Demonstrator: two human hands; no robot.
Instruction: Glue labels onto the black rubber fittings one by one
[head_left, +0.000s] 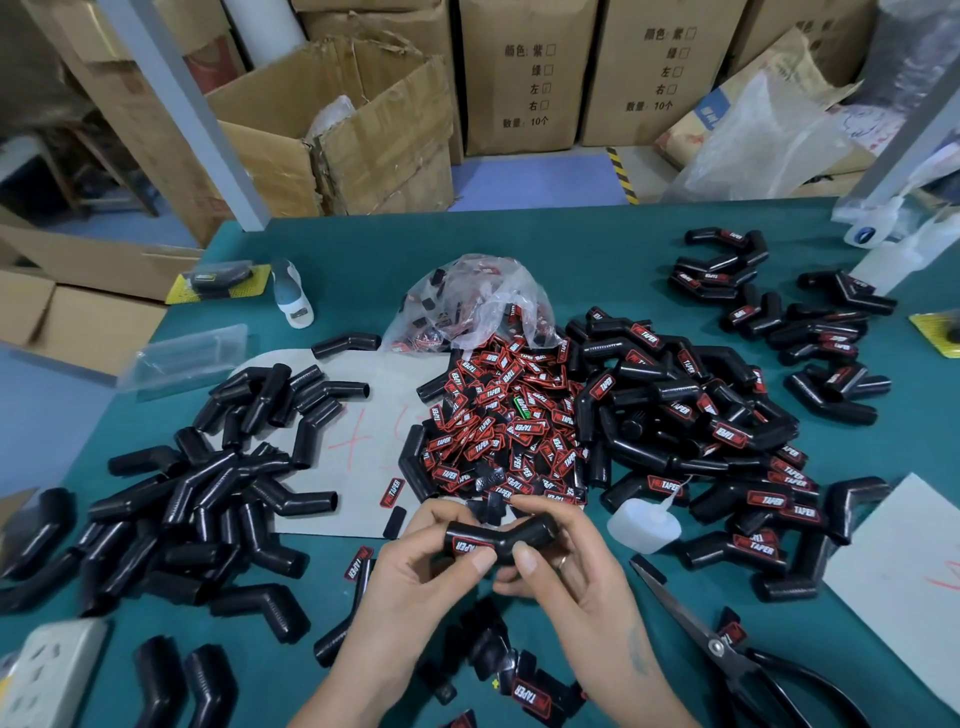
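Along the left edge of the green table (597, 249) lies a heap of unlabelled fittings (208, 499), bare black elbows piled loosely; a careless sweep of a forearm could, I judge, mix them with finished pieces; toward the middle, the label pile (498, 426) spills from a torn plastic bag (478, 301), many labels face down, so a wrong or doubled one could be picked.

Near the front edge, both hands hold one black rubber fitting (498, 538) just above the table; the left hand (421, 566) has its fingers curled round the left leg, thumb pressing the red-and-black label (470, 548) already on it; the right hand (561, 551) pinches the bend and right leg, thumb on top; if pressure eases before the glue grabs, the label may creep or lift at a corner, and squeezed-out glue could stick to a thumb.

Just right of the hands the glue bottle (644, 525) lies on its side, nozzle up toward the labelled fittings (717, 415); it could drip; the open scissors (727, 649) near the front right corner sit close to the right wrist.
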